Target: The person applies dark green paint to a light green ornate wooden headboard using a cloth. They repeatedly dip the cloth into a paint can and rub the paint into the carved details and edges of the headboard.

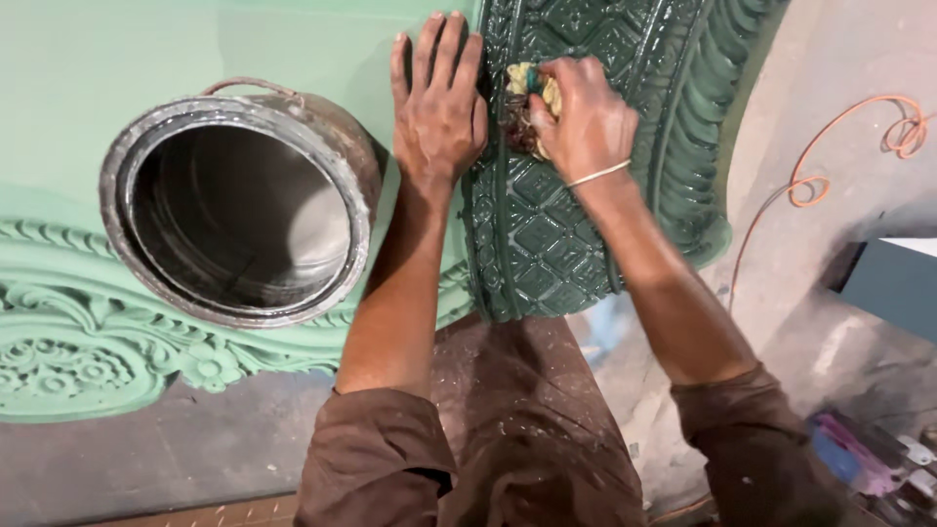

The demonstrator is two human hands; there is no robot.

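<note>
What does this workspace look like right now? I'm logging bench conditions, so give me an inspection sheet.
Surface: pale green carved panel, lying flat, over a dusty grey floor.
Job's things: dark green glossy carved piece; yellowish rag pressed on it.
Clutter: metal bucket on the pale panel; blurred coloured items at lower right.
Grippers: left hand flat, at the dark piece's edge; right hand closed on the rag.
Cables: curled orange wire on the right.
Surroundings: grey-blue box edge at right.
</note>
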